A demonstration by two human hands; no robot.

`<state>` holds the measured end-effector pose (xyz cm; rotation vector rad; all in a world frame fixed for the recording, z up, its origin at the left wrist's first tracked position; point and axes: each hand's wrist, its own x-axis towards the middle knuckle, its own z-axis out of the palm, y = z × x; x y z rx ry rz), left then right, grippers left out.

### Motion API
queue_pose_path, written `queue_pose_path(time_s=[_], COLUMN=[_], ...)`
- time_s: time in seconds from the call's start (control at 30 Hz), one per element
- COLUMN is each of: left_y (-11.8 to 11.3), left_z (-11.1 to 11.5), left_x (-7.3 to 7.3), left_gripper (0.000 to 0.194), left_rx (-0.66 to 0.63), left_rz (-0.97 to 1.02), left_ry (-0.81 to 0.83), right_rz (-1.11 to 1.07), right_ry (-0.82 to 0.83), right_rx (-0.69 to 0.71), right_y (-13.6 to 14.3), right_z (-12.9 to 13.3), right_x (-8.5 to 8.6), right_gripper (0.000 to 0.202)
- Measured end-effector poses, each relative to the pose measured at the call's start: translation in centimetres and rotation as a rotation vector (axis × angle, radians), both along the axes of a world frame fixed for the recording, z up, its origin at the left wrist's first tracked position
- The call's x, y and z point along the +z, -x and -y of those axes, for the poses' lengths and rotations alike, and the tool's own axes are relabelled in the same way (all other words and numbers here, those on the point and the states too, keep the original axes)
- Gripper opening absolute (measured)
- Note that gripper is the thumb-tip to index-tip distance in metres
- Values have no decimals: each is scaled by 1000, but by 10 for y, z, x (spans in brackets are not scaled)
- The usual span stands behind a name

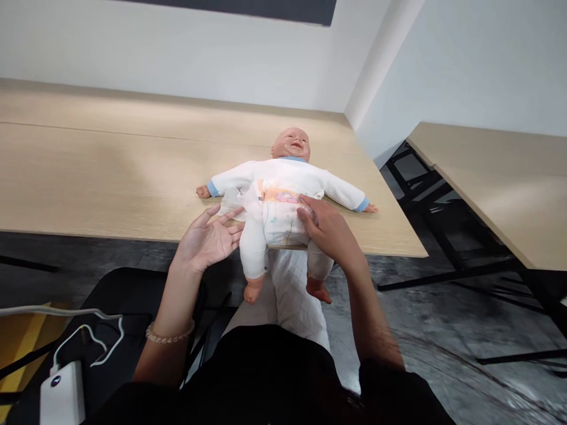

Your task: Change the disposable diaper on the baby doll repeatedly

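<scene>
We have the diaper (277,221) on the doll (287,170), between our two hands. Right hand (333,229) is nearer: its fingers curve onto the diaper's front at the right side, touching; can't tell if they pinch or just press. Left hand (209,239) is spread, palm up, holding nothing; the diaper lies rightward of its fingertips, past the doll's leg (253,248). Just beyond those fingertips sits a thin whitish flap (231,202); can't tell whether it joins the diaper. Doll's long axis runs away from us: head beyond both sets of fingers, feet on our side, over the table (177,183) edge. Orange waistband (271,195) runs crosswise, leftward from the right fingertips.
</scene>
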<state>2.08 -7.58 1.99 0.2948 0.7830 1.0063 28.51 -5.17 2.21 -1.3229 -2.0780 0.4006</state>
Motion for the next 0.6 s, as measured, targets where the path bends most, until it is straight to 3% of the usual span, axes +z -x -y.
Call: queue_pose_path(time_s=[0.1,0.37,0.47,0.6], left_y=[-5,-29,-34,-33], left_z=[-8,-22,-28,-40], left_x=[-2,-12,-24,-41], left_gripper=[31,12,18,30], left_rx=[13,432,584,785], left_rz=[33,-77,-208,-550], left_ry=[18,-42,-193,-490], right_rz=[2,34,51,61], right_ry=[5,25,27,22], right_rx=[3,13,13,12], right_y=[0,1,1,-1], right_z=[0,1,2,2], right_x=[0,5,6,6], right_gripper=[52,49,50,48])
